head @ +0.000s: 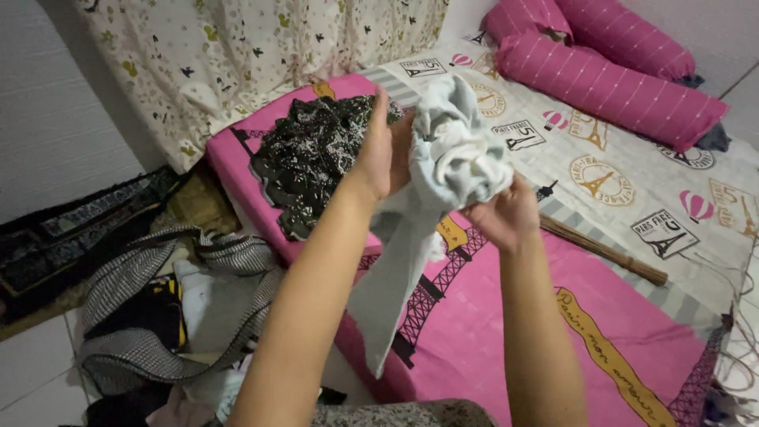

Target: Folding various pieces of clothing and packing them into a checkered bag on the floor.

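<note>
Both of my hands hold a pale grey-white garment (455, 154) bunched up in the air above a bed. My left hand (385, 150) grips its left side with fingers curled into the cloth. My right hand (506, 213) pinches it from below on the right. A long strip of the garment (391, 292) hangs down between my forearms. Just behind my left hand, a black cloth with small white dots (312, 154) lies crumpled on the pink bedsheet (490, 324).
Pink striped bolster pillows (609, 79) lie at the bed's far right. A brown stick (605, 251) rests on the sheet. A checked grey bag with clothes (170, 308) sits on the floor at left. A floral curtain (237, 47) hangs behind.
</note>
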